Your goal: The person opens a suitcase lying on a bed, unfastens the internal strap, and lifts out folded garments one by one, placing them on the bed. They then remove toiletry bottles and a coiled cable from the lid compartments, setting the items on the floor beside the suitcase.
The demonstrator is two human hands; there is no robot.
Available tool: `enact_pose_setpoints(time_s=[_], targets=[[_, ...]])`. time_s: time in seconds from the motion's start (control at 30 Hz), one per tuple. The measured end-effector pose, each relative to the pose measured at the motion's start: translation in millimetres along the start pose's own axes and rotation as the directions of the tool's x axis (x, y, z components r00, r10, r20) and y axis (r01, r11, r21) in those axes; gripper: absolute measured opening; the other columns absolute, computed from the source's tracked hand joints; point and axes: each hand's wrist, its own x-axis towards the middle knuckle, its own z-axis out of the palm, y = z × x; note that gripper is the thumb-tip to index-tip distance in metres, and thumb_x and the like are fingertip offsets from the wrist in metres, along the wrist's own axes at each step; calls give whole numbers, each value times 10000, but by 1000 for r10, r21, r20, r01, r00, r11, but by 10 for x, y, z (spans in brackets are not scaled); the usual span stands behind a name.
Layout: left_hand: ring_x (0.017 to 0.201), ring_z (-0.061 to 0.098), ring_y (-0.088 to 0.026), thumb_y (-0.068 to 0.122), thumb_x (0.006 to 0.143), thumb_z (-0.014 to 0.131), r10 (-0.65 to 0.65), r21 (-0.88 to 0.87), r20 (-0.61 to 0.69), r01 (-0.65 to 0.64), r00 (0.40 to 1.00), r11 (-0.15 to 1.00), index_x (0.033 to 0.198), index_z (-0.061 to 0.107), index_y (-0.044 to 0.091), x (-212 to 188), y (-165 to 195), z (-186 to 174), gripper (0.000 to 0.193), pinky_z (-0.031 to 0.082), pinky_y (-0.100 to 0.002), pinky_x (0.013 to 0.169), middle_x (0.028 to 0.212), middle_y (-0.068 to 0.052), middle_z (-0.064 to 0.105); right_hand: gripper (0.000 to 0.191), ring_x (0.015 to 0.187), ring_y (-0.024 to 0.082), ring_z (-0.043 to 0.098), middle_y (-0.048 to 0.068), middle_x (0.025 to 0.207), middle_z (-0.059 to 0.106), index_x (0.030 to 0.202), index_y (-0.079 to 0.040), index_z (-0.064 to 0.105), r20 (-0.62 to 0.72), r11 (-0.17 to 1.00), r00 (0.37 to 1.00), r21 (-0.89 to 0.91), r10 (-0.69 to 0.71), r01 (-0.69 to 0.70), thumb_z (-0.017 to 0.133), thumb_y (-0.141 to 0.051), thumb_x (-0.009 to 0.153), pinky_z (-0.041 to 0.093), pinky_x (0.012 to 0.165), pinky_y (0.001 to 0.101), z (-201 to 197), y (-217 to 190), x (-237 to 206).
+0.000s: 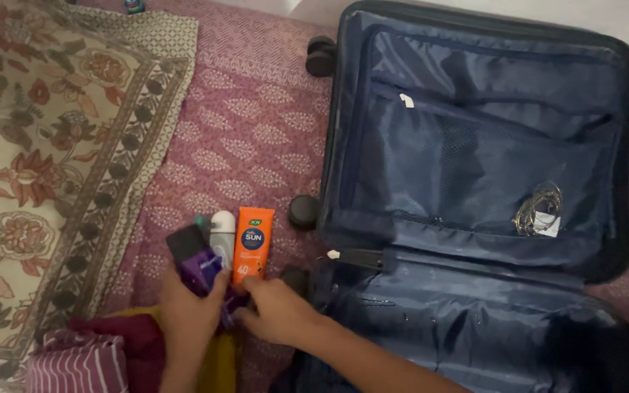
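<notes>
My left hand (187,313) grips a purple bottle with a black cap (192,258) on the maroon patterned bedspread (249,138). Right beside it my right hand (278,311) rests, fingers curled, touching the bottom end of an orange tube (253,244). A white and grey roll-on bottle (222,234) lies between the purple bottle and the orange tube. All three toiletries sit just left of an open dark blue suitcase (475,182).
The suitcase lid has a mesh pocket holding a coil of thin cable (539,209). Its black wheels (304,211) face the toiletries. A floral quilt (38,160) covers the left. Striped and maroon folded clothes (81,360) lie at the bottom left.
</notes>
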Motion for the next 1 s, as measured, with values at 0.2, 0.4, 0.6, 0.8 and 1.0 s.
enact_pose_setpoints(time_s=[0.2, 0.4, 0.6, 0.8, 1.0], targets=[[1235, 485, -567, 368, 714, 857, 29, 122, -37, -24, 999, 992, 1508, 288, -143, -132, -156, 111, 1102, 422, -575, 1054, 1358, -420, 462, 261, 845, 369, 737, 204, 872, 731, 1078, 2, 679, -44, 999, 998, 35, -37, 39, 705, -144, 863, 592, 757, 439, -1, 0, -42], [1257, 445, -586, 320, 756, 810, -182, 111, 86, 172, 979, 979, 1586, 106, -135, -172, -87, 106, 1180, 419, -554, 1067, 1425, -448, 358, 236, 872, 372, 734, 218, 900, 731, 1060, -2, 693, -14, 1000, 1000, 26, -14, 14, 682, -126, 859, 590, 795, 437, -28, -15, -35], [1369, 395, -565, 253, 779, 799, 135, 221, -78, -115, 988, 969, 1549, 261, -118, -250, 302, 10, 1010, 364, -545, 1160, 1494, -430, 340, 248, 888, 383, 730, 228, 933, 728, 1087, 7, 682, -95, 993, 994, 103, -54, 64, 676, -115, 872, 579, 774, 424, 14, 50, -44], [1318, 493, -471, 178, 822, 669, 187, -250, -138, -217, 973, 944, 1504, 397, -52, -371, 1149, 16, 769, 428, -518, 1104, 1446, -298, 466, 220, 859, 308, 739, 160, 930, 712, 1138, 2, 654, -63, 863, 998, 505, 14, 20, 665, -107, 947, 570, 736, 352, 15, 70, -38], [1265, 450, -460, 256, 719, 778, 296, -5, 85, -297, 951, 955, 1436, 514, 97, -560, 2063, 231, 780, 289, -625, 980, 1486, -207, 498, 219, 898, 233, 735, 119, 974, 704, 1181, 1, 622, -35, 850, 996, 525, 82, -51, 639, -71, 975, 581, 770, 308, -93, -83, 46]])
